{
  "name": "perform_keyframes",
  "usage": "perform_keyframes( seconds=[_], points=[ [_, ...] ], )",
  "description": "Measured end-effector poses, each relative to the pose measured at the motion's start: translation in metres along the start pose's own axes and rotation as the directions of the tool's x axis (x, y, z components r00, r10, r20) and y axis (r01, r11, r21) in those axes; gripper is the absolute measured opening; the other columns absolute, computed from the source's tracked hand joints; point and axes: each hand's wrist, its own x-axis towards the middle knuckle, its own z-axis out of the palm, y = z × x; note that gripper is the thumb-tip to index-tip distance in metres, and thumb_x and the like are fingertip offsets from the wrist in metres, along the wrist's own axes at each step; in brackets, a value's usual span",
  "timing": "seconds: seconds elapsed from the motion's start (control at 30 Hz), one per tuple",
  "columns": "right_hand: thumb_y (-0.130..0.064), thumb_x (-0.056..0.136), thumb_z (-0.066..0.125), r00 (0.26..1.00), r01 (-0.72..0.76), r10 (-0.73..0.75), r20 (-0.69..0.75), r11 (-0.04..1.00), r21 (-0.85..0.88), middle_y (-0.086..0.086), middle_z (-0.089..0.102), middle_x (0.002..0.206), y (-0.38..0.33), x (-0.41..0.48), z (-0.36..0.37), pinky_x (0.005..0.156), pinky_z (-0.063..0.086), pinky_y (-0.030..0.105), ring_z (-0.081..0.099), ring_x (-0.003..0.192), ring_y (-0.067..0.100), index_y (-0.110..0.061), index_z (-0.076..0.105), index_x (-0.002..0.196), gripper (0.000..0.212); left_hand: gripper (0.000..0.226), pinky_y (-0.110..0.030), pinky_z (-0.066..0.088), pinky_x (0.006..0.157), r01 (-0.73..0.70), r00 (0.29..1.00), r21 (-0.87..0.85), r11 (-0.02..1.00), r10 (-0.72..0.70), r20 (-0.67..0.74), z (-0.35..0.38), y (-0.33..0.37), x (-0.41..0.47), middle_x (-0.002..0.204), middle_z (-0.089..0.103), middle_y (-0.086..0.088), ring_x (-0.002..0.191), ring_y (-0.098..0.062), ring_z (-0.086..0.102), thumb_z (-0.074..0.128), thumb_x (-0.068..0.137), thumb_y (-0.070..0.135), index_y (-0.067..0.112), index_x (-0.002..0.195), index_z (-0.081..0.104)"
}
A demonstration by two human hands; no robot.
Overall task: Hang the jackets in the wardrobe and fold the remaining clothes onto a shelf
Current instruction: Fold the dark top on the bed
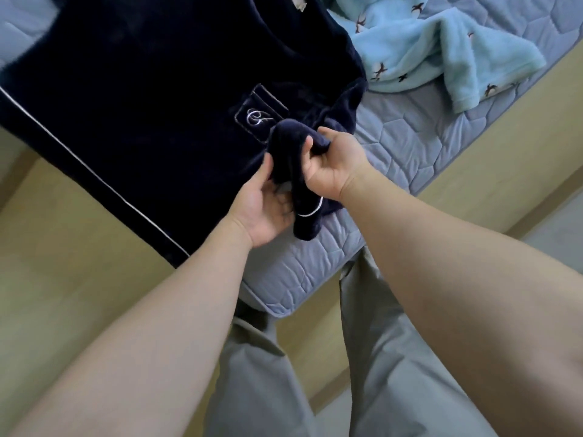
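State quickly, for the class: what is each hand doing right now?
The left hand grips the navy sleeve, thumb on top.
The right hand grips the same sleeve, fingers curled round it.

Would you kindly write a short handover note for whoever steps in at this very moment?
Left hand holds the sleeve of the navy top near its cuff.
Right hand grips the same sleeve higher up.
The top lies spread on the mattress; a light blue fleece garment lies crumpled beside it.
Done: nothing folded yet.
Left: fold both garments, then put them away.
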Motion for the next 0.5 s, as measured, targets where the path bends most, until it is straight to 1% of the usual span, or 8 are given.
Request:
perform_keyframes(
  seconds=[0.07, 0.13, 0.2, 0.27, 0.33, 0.4, 0.47, 0.5],
  points=[
    [-0.026, 0.106, 0.047, 0.998, -0.004, 0.002, 0.061, 1.0, 0.027, 0.026, 0.069, 0.083, 0.02, 0.006, 0.012, 0.048, 0.059, 0.03, 0.071, 0.063, 0.033, 0.016, 0.06, 0.106, 0.044, 0.063, -0.033, 0.052, 0.082, 0.028, 1.0, 0.082, 0.996, -0.028, 0.003, -0.013, 0.002, -0.005, 0.108, 0.074, -0.006, 0.095, -0.022, 0.07, 0.062, 0.081, 0.073, 0.018, 0.109, 0.078],
    [-0.022, 0.103, 0.053, 0.993, 0.005, -0.012, 0.12, 0.998, 0.059, 0.03, 0.066, 0.118, 0.038, 0.014, 0.022, 0.061, 0.063, 0.038, 0.07, 0.094, 0.039, 0.015, 0.051, 0.131, 0.047, 0.052, -0.03, 0.035, 0.065, 0.05, 0.999, 0.196, 0.979, -0.051, 0.002, -0.031, 0.006, -0.01, 0.085, 0.07, 0.002, 0.07, -0.014, 0.063, 0.057, 0.085, 0.071, 0.024, 0.091, 0.078],
    [-0.015, 0.1, 0.057, 0.981, 0.032, -0.052, 0.19, 0.994, 0.106, 0.037, 0.054, 0.133, 0.053, 0.023, 0.027, 0.071, 0.062, 0.049, 0.063, 0.113, 0.048, 0.016, 0.036, 0.143, 0.057, 0.04, -0.03, 0.032, 0.063, 0.041, 0.999, 0.22, 0.975, -0.04, -0.007, -0.053, 0.016, -0.014, 0.081, 0.065, 0.002, 0.068, -0.013, 0.059, 0.058, 0.091, 0.06, 0.023, 0.097, 0.072],
    [-0.008, 0.095, 0.059, 0.973, 0.032, -0.066, 0.221, 0.988, 0.154, 0.044, 0.046, 0.137, 0.063, 0.033, 0.028, 0.077, 0.06, 0.057, 0.06, 0.112, 0.058, 0.012, 0.017, 0.151, 0.073, 0.021, -0.031, 0.043, 0.075, -0.026, 0.999, 0.184, 0.983, 0.031, -0.023, -0.077, 0.031, -0.016, 0.079, 0.064, 0.002, 0.079, -0.016, 0.062, 0.056, 0.099, 0.034, 0.019, 0.108, 0.068],
    [-0.003, 0.091, 0.06, 0.98, 0.083, -0.1, 0.174, 0.991, 0.106, 0.044, 0.047, 0.135, 0.068, 0.044, 0.027, 0.087, 0.058, 0.058, 0.062, 0.108, 0.059, 0.005, 0.007, 0.154, 0.083, 0.021, -0.035, 0.05, 0.09, -0.078, 0.989, 0.152, 0.985, 0.095, -0.11, -0.099, 0.048, -0.017, 0.075, 0.062, 0.002, 0.089, -0.02, 0.067, 0.05, 0.1, 0.014, 0.017, 0.108, 0.069],
    [-0.003, 0.091, 0.06, 0.984, 0.169, -0.165, 0.063, 0.984, -0.063, 0.037, 0.058, 0.126, 0.07, 0.05, 0.022, 0.091, 0.058, 0.053, 0.067, 0.103, 0.052, 0.004, 0.019, 0.152, 0.074, 0.021, -0.039, 0.051, 0.096, -0.062, 0.965, 0.183, 0.981, 0.106, -0.24, -0.114, 0.06, -0.015, 0.088, 0.069, 0.001, 0.105, -0.023, 0.068, 0.05, 0.101, 0.015, 0.016, 0.111, 0.068],
    [-0.008, 0.095, 0.055, 0.964, 0.217, -0.253, -0.076, 0.922, -0.321, 0.024, 0.068, 0.118, 0.068, 0.058, 0.012, 0.082, 0.061, 0.043, 0.074, 0.096, 0.039, 0.001, 0.041, 0.143, 0.05, 0.024, -0.039, 0.05, 0.096, 0.0, 0.939, 0.274, 0.962, 0.094, -0.331, -0.126, 0.065, -0.01, 0.112, 0.07, -0.002, 0.113, -0.024, 0.065, 0.055, 0.101, 0.025, 0.016, 0.121, 0.065],
    [-0.011, 0.097, 0.053, 0.936, 0.203, -0.307, -0.17, 0.869, -0.452, 0.017, 0.07, 0.115, 0.067, 0.063, 0.005, 0.075, 0.06, 0.038, 0.074, 0.094, 0.032, -0.002, 0.05, 0.136, 0.04, 0.03, -0.039, 0.049, 0.094, 0.034, 0.926, 0.336, 0.941, 0.097, -0.365, -0.13, 0.066, -0.006, 0.119, 0.068, -0.003, 0.112, -0.024, 0.065, 0.06, 0.099, 0.032, 0.016, 0.124, 0.064]
  ],
)
